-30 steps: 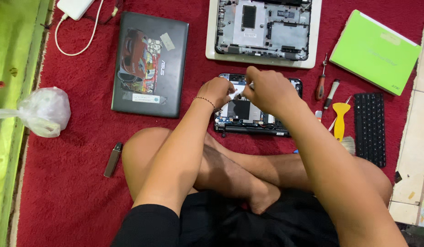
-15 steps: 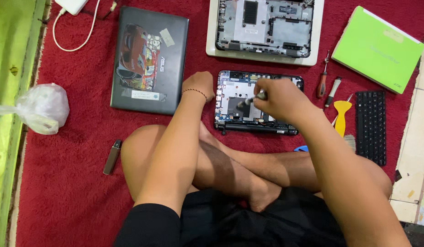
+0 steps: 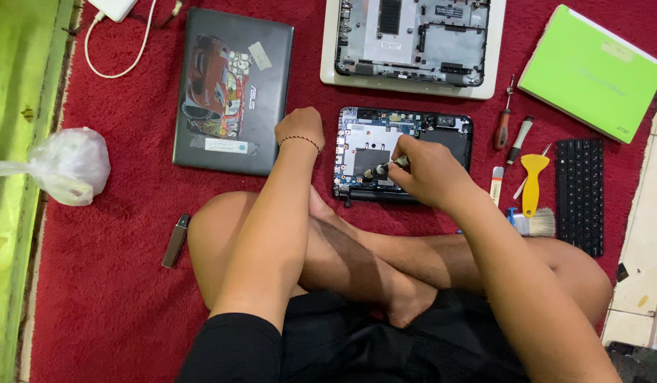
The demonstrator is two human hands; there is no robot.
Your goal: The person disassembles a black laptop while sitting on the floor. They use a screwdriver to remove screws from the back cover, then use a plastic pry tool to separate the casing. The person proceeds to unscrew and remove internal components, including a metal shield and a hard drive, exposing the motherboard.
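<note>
An opened small laptop base [image 3: 442, 131] with its circuit board exposed lies on the red carpet in front of my crossed legs. My right hand [image 3: 431, 174] holds a small screwdriver [image 3: 382, 169] whose tip touches the dark pad of the board. My left hand [image 3: 300, 128] rests as a closed fist on the carpet just left of the base, holding nothing that I can see.
A closed dark laptop [image 3: 233, 89] lies at the left, a white laptop shell [image 3: 413, 42] at the top, a green laptop [image 3: 591, 71] at the top right. Screwdrivers [image 3: 502, 128], a yellow scraper [image 3: 532, 181], a brush [image 3: 534, 223] and a black keyboard [image 3: 580, 191] lie right. A plastic bag [image 3: 66, 167] lies far left.
My left hand has left the board and moved to the carpet beside it. My right hand has dropped from the board's top edge to its middle with the screwdriver.
</note>
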